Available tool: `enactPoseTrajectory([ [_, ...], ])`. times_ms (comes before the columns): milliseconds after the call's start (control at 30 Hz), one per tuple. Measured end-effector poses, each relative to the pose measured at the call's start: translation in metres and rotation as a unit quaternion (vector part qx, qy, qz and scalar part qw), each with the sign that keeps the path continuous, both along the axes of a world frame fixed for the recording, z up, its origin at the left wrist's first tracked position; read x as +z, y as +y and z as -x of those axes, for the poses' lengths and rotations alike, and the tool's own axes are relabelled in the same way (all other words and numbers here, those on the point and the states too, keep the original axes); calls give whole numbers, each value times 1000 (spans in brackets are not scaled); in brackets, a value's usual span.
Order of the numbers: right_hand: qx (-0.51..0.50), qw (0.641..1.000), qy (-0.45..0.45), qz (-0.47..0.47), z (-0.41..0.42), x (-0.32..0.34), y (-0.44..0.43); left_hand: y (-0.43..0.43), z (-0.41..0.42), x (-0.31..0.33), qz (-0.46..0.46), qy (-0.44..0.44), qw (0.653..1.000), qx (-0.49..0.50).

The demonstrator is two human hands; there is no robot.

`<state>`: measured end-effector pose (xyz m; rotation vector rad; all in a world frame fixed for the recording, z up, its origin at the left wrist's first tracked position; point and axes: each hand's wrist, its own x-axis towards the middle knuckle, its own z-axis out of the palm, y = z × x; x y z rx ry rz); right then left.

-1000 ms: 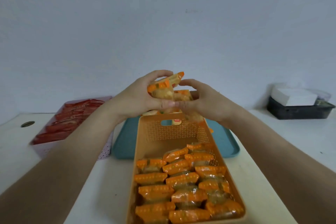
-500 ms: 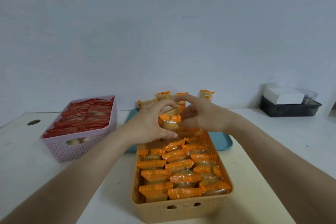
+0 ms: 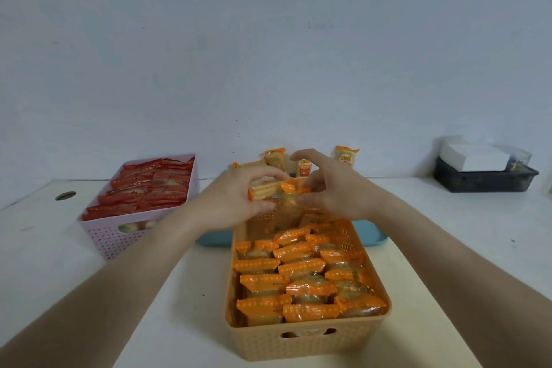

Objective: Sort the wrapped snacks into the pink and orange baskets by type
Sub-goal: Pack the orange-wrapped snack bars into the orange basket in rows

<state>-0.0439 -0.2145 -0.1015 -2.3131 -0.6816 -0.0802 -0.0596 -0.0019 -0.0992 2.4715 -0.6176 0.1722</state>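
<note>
**Orange-wrapped snack held above the orange basket**

Orange wrapper ends showed between both hands. The left hand [image 3: 239, 203] had its fingers [image 3: 263, 178] closed round an orange-wrapped snack [image 3: 268, 188], thumb beneath. The right hand [image 3: 334, 188] pinched the snack's other end, upper fingers spread. Both were over the far end of the orange basket [image 3: 307, 340]; the pink basket [image 3: 143, 233] sat left on the bench [image 3: 44, 248].

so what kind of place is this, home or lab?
Probably a staged sorting bench in an office or lab, not a kitchen: a bare white table with a cable hole against a blank wall, a pink basket and an orange basket of wrapped snacks, a black bin of supplies.
</note>
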Motion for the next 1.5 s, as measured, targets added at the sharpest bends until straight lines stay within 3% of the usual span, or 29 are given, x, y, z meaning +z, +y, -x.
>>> enactPoseTrajectory([
  [133,-20,999,-10,38,-2,-5,-2,16,10,18,-78,-69,992,72],
  [233,-33,998,-24,49,-2,-6,-1,14,18,26,-135,-68,986,73],
  [367,-59,996,-45,39,3,-12,3,4,17,17,-269,-39,962,34],
  [467,-74,995,-60,24,7,-16,6,0,12,9,-341,57,938,-24],
  [567,-73,995,-67,9,11,-17,8,-3,13,10,-286,99,952,-48],
  [700,-69,994,-84,-12,15,-16,10,-2,8,11,-185,-41,982,5],
  [800,-64,992,-98,-37,17,-13,13,-9,10,10,-47,27,998,-9],
  [900,-53,994,-88,-48,18,-9,15,-12,6,0,-62,-36,997,10],
  [1000,-72,994,-75,31,16,-6,9,-4,4,0,-40,-79,993,76],
  [1267,-104,961,-47,254,15,0,-1,6,2,-10,-100,-7,993,69],
  [1500,-80,955,-58,280,13,0,-1,8,-3,-3,-221,40,974,32],
])
